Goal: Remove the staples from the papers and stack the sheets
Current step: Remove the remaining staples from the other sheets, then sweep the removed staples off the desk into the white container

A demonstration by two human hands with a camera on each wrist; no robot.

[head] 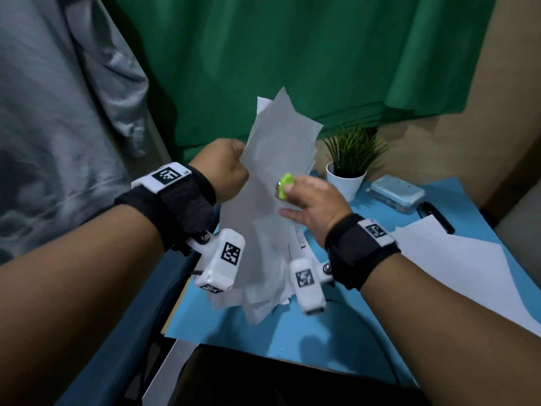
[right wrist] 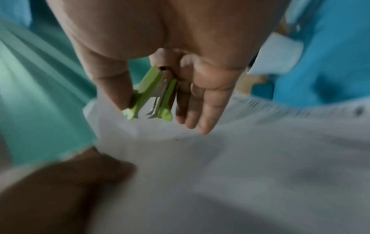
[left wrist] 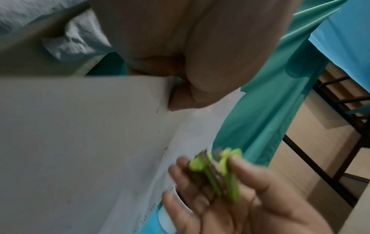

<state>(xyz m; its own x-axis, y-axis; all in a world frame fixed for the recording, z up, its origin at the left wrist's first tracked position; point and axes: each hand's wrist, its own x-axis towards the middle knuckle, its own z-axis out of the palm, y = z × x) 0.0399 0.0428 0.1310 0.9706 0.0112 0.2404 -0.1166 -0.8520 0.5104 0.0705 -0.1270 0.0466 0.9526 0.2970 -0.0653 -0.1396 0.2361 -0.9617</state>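
Your left hand (head: 227, 168) holds the papers (head: 272, 200) in a closed fist at their left edge, and it lifts them upright above the table (head: 351, 341). The sheets fan out at the bottom, so they are not aligned, and some lower ones look ready to slip. If your fist relaxes, I think the bundle can drop and scatter over the blue mat.

I cannot see any staple in these views; the papers are blurred and the corner is hidden by your fist. If you bite blindly with the tool, you can tear the sheet instead of lifting the staple.

Your right hand (head: 314, 205) pinches the green remover (head: 285, 186) between thumb and forefinger, with the other fingers straight and close to the paper. The metal claws (right wrist: 153, 110) point toward the sheets and also toward your left hand, so a quick push can scratch it.

Further right, a plant (head: 349, 168), a box (head: 398, 193) and loose sheets (head: 456, 259) lie on the table. A wide swing of the papers can knock the plant.
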